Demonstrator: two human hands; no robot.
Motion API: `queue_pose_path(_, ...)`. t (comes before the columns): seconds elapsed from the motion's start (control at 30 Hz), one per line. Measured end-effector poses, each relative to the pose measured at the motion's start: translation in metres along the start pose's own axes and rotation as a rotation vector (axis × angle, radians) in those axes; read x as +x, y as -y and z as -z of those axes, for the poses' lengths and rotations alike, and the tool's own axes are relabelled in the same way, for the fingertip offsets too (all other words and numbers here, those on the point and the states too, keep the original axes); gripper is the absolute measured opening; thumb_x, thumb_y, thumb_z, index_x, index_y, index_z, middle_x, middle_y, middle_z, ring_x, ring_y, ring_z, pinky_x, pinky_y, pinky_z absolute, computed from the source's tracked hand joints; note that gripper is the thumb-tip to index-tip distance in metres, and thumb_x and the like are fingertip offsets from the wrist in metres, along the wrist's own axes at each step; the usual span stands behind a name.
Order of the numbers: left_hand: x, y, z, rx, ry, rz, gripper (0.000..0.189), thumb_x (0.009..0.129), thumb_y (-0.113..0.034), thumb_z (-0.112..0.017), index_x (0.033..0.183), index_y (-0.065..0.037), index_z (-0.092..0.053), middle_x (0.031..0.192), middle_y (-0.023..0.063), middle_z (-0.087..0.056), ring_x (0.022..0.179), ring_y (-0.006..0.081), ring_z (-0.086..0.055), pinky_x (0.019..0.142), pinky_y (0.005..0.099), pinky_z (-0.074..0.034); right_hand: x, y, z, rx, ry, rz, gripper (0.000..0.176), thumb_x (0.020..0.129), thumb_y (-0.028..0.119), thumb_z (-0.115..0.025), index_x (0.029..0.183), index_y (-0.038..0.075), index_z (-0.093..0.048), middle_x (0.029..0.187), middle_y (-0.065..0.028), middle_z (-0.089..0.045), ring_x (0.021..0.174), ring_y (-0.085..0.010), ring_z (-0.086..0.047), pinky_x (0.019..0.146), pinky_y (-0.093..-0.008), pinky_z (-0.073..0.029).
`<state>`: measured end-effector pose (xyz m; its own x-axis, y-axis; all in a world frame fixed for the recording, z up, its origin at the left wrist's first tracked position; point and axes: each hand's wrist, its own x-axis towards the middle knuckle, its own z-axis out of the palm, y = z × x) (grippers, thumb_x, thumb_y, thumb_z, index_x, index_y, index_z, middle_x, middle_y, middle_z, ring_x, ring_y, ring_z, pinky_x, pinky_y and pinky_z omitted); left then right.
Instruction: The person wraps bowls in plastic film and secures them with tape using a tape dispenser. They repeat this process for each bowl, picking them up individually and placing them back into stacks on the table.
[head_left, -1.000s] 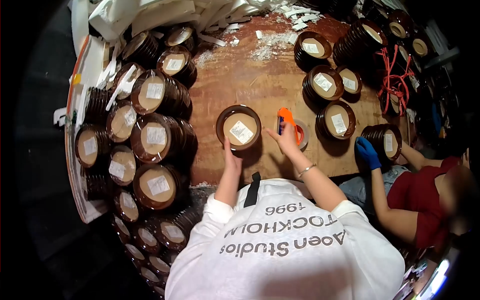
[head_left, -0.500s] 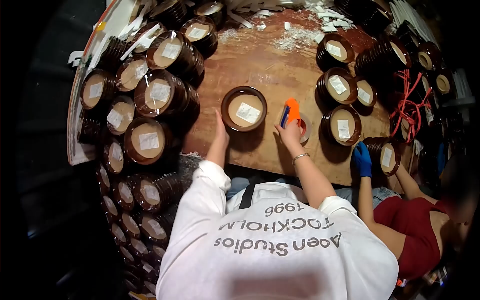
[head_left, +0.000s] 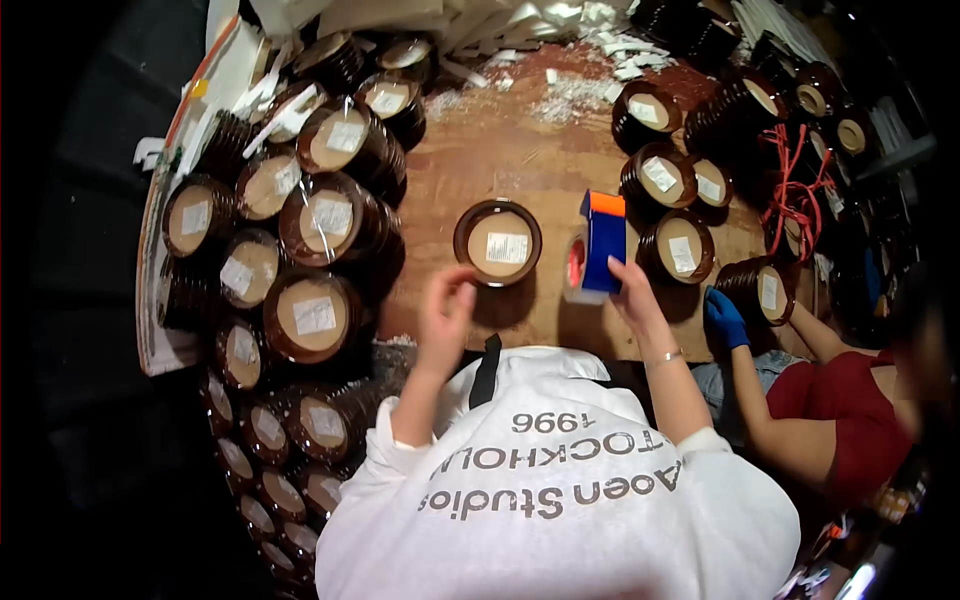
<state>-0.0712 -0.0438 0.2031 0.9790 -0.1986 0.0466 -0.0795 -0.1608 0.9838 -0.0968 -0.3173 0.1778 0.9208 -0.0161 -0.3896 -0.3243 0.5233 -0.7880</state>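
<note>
Two bare hands work over a brown wooden table (head_left: 440, 165) in the single view, from the head-worn camera. At the table's middle sits a round dark-brown dish (head_left: 461, 240), its pale disc and white printed label facing up. The left hand (head_left: 447, 312) is blurred just beside the dish's near rim, fingers loosely curled with nothing visible in their grasp; whether the fingertips brush the rim, I cannot tell. The right hand (head_left: 634, 288) grasps the near end of a blue-and-orange tape dispenser (head_left: 605, 240), apart from the dish, on its right. In my judgement, good handling means a firm grip on the blue body, fingers clear of the orange end, with the left palm steadying the dish's side so it cannot slide or turn. White foam scraps (head_left: 580, 100) at the far edge are best kept away from any sticky tape. Stacks of similar dishes (head_left: 314, 316) crowd the left side; farther right, another person's blue-gloved hand (head_left: 727, 318) is beside one more stack (head_left: 742, 285).
</note>
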Motion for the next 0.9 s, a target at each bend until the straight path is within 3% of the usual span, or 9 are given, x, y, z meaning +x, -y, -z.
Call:
queue_pose_path(0.07,-0.002,-0.030,-0.026,0.206,0.173,-0.332,0.028,0.079,-0.006,-0.048,0.106,0.000,-0.051,0.108,0.0127,-0.050,0.100,0.0241,-0.048,0.087,0.0318,-0.036,-0.025,0.017,-0.033,0.037,0.187,0.051,0.044,0.078,0.025,-0.052,0.112,-0.002,-0.043,0.100,-0.0123,-0.056,0.092,-0.0215,-0.055,0.084,-0.0325,-0.042)
queue_pose_path(0.2,-0.006,-0.056,-0.046,0.154,0.263,-0.391,0.032,0.074,-0.001,-0.048,0.105,0.001,-0.052,0.119,0.0148,-0.043,0.108,0.0314,-0.042,0.090,0.0374,-0.034,-0.044,0.028,-0.066,0.056,0.334,0.086,0.048,0.076,0.020,-0.055,0.116,-0.001,-0.039,0.103,-0.0107,-0.054,0.099,-0.0186,-0.051,0.087,-0.0305,-0.039)
queue_pose_path(0.27,-0.007,-0.059,-0.043,0.508,0.195,-0.631,0.034,0.070,-0.002,-0.051,0.104,0.002,-0.052,0.122,0.0149,-0.040,0.111,0.0326,-0.038,0.091,0.0414,-0.032,-0.043,0.029,-0.073,0.040,0.370,0.092,0.050,0.075,0.017,-0.057,0.118,-0.001,-0.037,0.104,-0.0095,-0.053,0.100,-0.0170,-0.049,0.088,-0.0295,-0.038)
queue_pose_path(0.5,-0.001,-0.066,-0.029,0.534,0.217,-0.651,0.037,0.062,-0.003,-0.052,0.099,0.000,-0.053,0.123,0.0176,-0.038,0.113,0.0344,-0.035,0.093,0.0431,-0.030,-0.031,0.027,-0.091,-0.104,0.288,0.185,0.052,0.070,0.025,-0.068,0.110,0.001,-0.045,0.098,-0.0055,-0.055,0.088,-0.0130,-0.053,0.079,-0.0262,-0.042)
queue_pose_path(0.57,0.004,-0.079,-0.006,0.485,0.226,-0.738,0.037,0.059,-0.006,-0.055,0.096,-0.003,-0.056,0.117,0.0174,-0.043,0.106,0.0338,-0.042,0.090,0.0411,-0.033,-0.038,0.034,-0.104,-0.130,0.313,0.175,0.056,0.067,0.015,-0.070,0.112,0.001,-0.041,0.099,-0.0067,-0.055,0.088,-0.0140,-0.053,0.079,-0.0274,-0.043)
queue_pose_path(0.67,0.005,-0.110,0.033,0.333,-0.089,-0.603,0.027,0.062,-0.010,-0.061,0.088,-0.004,-0.060,0.100,0.0151,-0.049,0.087,0.0258,-0.048,0.078,0.0333,-0.039,-0.047,0.037,-0.111,-0.188,0.350,0.144,0.058,0.063,0.004,-0.072,0.111,0.002,-0.039,0.101,-0.0084,-0.054,0.091,-0.0153,-0.054,0.078,-0.0287,-0.044)
queue_pose_path(0.73,0.018,-0.139,0.051,0.159,0.002,-0.550,0.027,0.066,-0.016,-0.065,0.088,-0.003,-0.059,0.096,0.0138,-0.049,0.085,0.0232,-0.049,0.075,0.0300,-0.039,-0.048,0.034,-0.112,-0.545,0.398,0.507,0.051,0.063,0.007,-0.073,0.104,0.004,-0.041,0.103,-0.0092,-0.052,0.092,-0.0162,-0.053,0.079,-0.0295,-0.043)
queue_pose_path(0.8,0.031,-0.156,0.059,0.126,0.166,-0.579,0.035,0.066,-0.020,-0.069,0.093,0.000,-0.058,0.096,0.0121,-0.048,0.086,0.0213,-0.049,0.075,0.0281,-0.040,-0.050,0.036,-0.117,-0.491,0.420,0.387,0.049,0.061,0.011,-0.075,0.097,0.005,-0.042,0.104,-0.0111,-0.051,0.095,-0.0200,-0.053,0.082,-0.0322,-0.042)
queue_pose_path(0.9,0.040,-0.167,0.056,0.169,0.288,-0.502,0.038,0.065,-0.020,-0.071,0.095,-0.001,-0.058,0.098,0.0114,-0.048,0.087,0.0200,-0.049,0.074,0.0274,-0.041,-0.048,0.037,-0.117,-0.783,0.469,0.588,0.050,0.058,0.014,-0.077,0.096,0.004,-0.045,0.106,-0.0172,-0.049,0.099,-0.0301,-0.049,0.082,-0.0358,-0.040)
